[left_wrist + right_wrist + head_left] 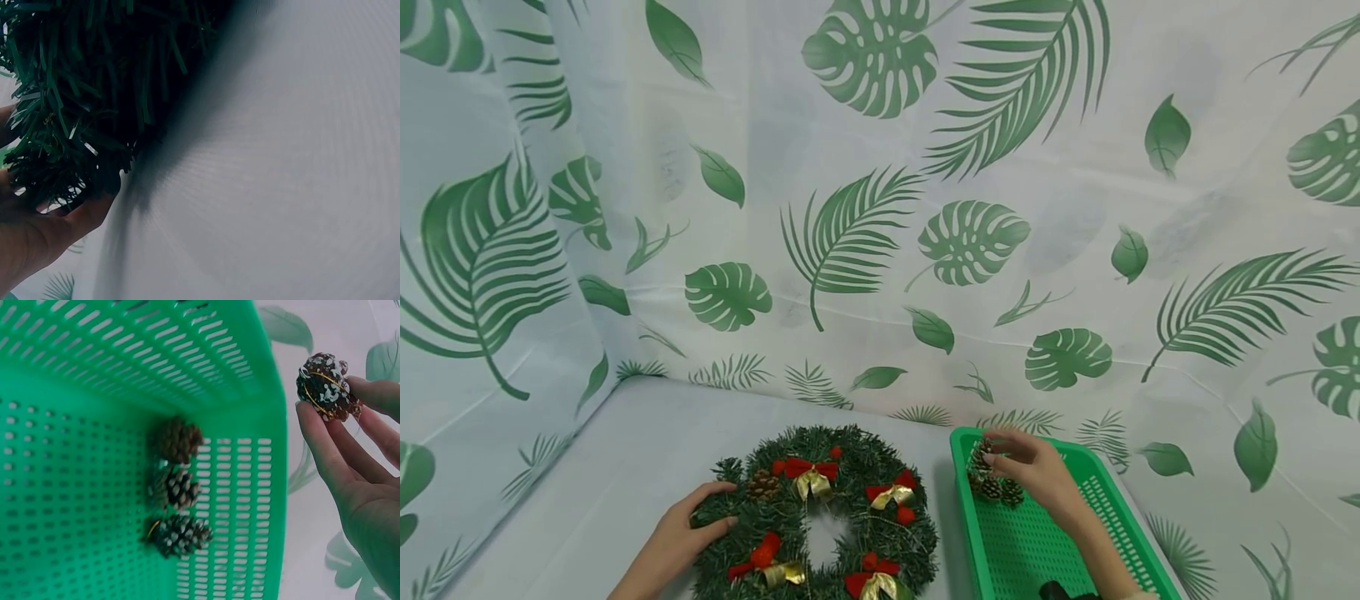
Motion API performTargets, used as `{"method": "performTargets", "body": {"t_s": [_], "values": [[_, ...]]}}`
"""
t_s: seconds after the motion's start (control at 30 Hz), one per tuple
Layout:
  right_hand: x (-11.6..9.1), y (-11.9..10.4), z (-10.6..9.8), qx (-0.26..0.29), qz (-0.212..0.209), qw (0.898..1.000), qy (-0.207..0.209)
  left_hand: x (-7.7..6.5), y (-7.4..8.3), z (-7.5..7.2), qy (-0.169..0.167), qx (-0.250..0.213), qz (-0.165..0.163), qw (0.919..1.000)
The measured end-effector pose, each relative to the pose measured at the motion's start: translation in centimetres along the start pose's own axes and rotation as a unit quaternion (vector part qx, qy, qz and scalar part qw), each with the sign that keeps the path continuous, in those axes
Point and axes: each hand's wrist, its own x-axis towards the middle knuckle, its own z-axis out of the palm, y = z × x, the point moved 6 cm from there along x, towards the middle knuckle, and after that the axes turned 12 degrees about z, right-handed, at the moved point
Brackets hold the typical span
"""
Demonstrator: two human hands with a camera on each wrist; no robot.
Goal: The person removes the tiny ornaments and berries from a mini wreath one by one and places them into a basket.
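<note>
A green wreath [790,517] with red bows, gold ribbon and red balls lies on the table. My left hand [679,533] grips its left edge, the thumb and fingers spread around the bristly branches [69,125]. One brown pine cone [763,485] sits at the wreath's upper left. Over the far left corner of a green basket [966,508], my right hand [1037,471] pinches a pine cone [325,386] with white-flecked scales and a gold string. Inside the basket, several more pine cones [181,487] lie in a row by the end wall.
The basket stands close to the right of the wreath, near the back of the white table [610,467]. Behind and to the left hangs a white sheet [865,333] printed with green leaves. A small black object [1054,591] shows at the bottom edge, near the right forearm.
</note>
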Motion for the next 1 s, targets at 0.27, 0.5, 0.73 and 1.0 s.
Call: {"method": "performTargets", "body": {"t_s": [0.27,0.5,0.73,1.0], "values": [[0.0,2.3,-1.5,-0.003,0.036,0.999,0.027,0.0,-0.1,0.2,-0.004,-0.014,0.000,0.9999],[0.0,3.6,-2.4,-0.008,0.056,0.998,0.040,-0.1,0.1,-0.1,-0.005,-0.007,0.005,0.9999],[0.2,4.7,-3.5,-0.044,0.058,0.995,0.061,-0.2,0.5,-0.2,-0.010,-0.002,0.012,0.9999],[0.7,6.5,-4.4,-0.102,0.082,0.987,0.096,-0.2,0.4,-0.2,-0.011,0.003,0.019,0.9998]]}}
